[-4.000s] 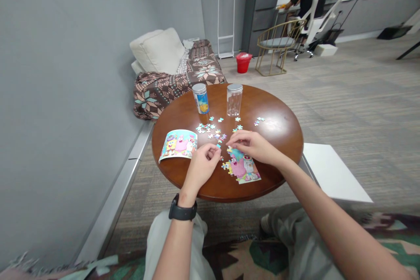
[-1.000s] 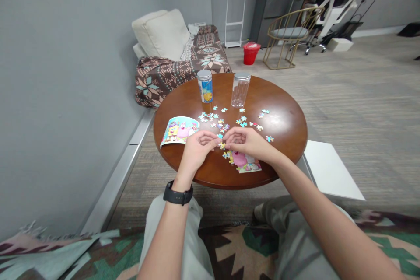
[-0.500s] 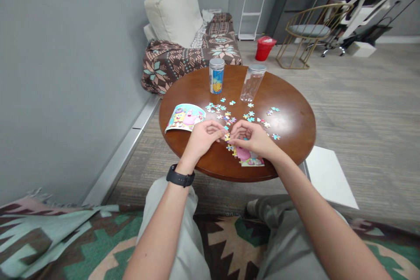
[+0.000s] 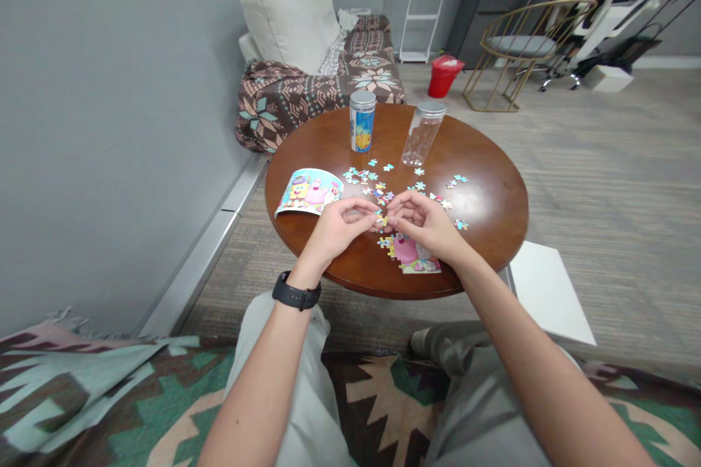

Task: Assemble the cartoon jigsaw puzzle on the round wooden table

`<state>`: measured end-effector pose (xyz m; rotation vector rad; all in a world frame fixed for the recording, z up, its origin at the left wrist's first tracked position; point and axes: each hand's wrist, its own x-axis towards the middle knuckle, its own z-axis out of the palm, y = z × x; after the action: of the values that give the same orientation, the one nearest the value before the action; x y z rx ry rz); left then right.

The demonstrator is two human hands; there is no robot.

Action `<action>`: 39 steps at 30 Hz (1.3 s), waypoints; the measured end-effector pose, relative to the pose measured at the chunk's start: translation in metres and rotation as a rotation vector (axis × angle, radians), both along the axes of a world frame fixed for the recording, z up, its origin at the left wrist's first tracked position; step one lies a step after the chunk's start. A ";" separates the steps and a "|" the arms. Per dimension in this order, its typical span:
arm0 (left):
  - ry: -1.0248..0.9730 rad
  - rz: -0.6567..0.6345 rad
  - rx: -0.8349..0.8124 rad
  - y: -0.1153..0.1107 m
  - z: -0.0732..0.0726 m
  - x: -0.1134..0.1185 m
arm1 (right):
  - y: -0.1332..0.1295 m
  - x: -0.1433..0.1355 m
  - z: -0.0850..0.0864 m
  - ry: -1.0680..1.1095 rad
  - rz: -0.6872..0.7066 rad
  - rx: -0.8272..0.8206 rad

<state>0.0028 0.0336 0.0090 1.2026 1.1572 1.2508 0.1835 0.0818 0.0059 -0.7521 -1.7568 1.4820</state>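
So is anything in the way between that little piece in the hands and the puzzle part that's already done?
Nothing visible. Both hands, left and right, pinch the small piece just above the finished puzzle section, with only bare table between.

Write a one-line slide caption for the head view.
Both hands, left hand and right hand, pinch a small puzzle piece above a part-built jigsaw on a round wooden table.

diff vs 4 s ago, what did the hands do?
The left hand and right hand closed together; both fingertips now pinch one small puzzle piece above the assembled puzzle section. Earlier they were apart. Both jars, the picture card and the table stayed put; a few loose pieces appear right.
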 end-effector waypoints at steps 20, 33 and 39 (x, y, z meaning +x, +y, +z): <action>0.078 -0.117 -0.089 -0.006 0.005 0.000 | 0.000 0.000 0.001 -0.040 -0.047 -0.029; 0.418 -0.139 0.011 -0.014 0.007 -0.004 | -0.001 0.002 0.003 -0.062 -0.091 0.061; 0.512 -0.046 0.012 -0.018 0.010 0.005 | -0.001 0.002 0.001 -0.118 -0.088 0.109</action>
<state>0.0075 0.0153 0.0191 1.6048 1.4765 0.9381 0.1852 0.0805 0.0073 -0.8638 -1.8519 1.2958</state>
